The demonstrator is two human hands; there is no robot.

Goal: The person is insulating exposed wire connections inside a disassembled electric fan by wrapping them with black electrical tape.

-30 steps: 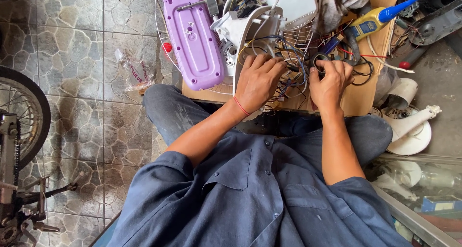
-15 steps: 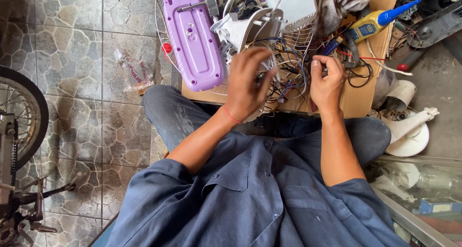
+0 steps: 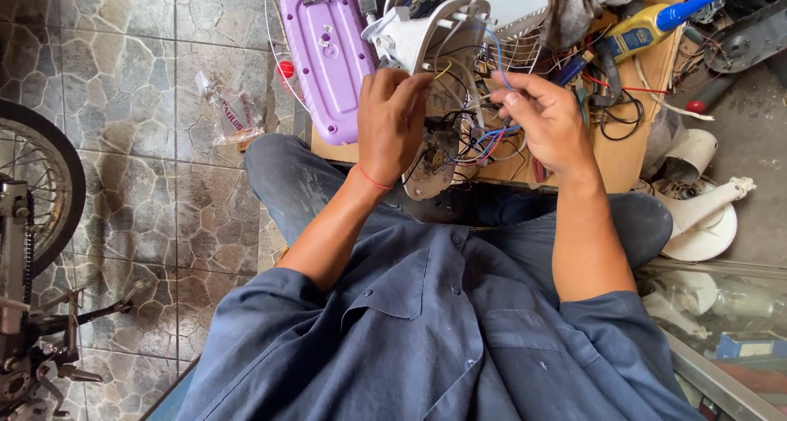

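- Illumination: bright, even daylight across the whole scene; no single source is visible.
- Shadows: soft and shallow, deepest between the knees under the near edge of the wooden board (image 3: 635,154).
- Glare: mild sheen on the stone floor tiles (image 3: 123,52) at far left and on the clear plastic bag (image 3: 232,109).
- Sharpness: centre mostly crisp; slight motion blur on the right hand (image 3: 545,118).
- Distortion: wide-angle stretching at the edges, notably the wheel (image 3: 37,183) at left.

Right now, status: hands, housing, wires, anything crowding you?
Left hand grips white fan housing. Right hand pinches blue wire. Purple casing close left, wire tangle between hands.
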